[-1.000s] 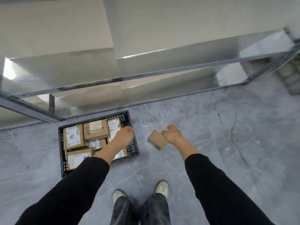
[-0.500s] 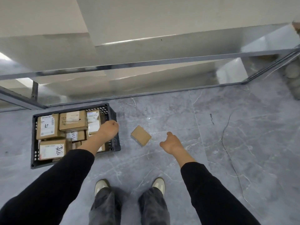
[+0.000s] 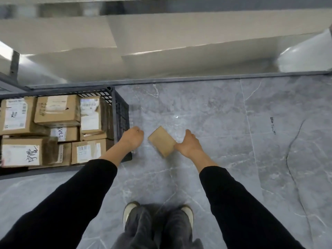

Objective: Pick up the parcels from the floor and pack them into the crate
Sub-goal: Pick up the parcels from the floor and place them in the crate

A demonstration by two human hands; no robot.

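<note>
The small cardboard parcel (image 3: 162, 141) looks light and stiff; the right hand (image 3: 188, 143) touches its near edge, grip unclear. The left hand (image 3: 132, 139), loosely curled, holds nothing beside the crate (image 3: 122, 112).

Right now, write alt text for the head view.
The person's right hand touches a small brown parcel on the grey floor, the left hand beside a black crate packed with labelled parcels. Black sleeves and shoes show below.

Plain brown parcel (image 3: 162, 141) just left of right hand (image 3: 188, 143). Black mesh crate (image 3: 122, 112) by left hand (image 3: 132, 139); grey white-veined floor (image 3: 215, 114), black sleeves (image 3: 242, 203).
</note>
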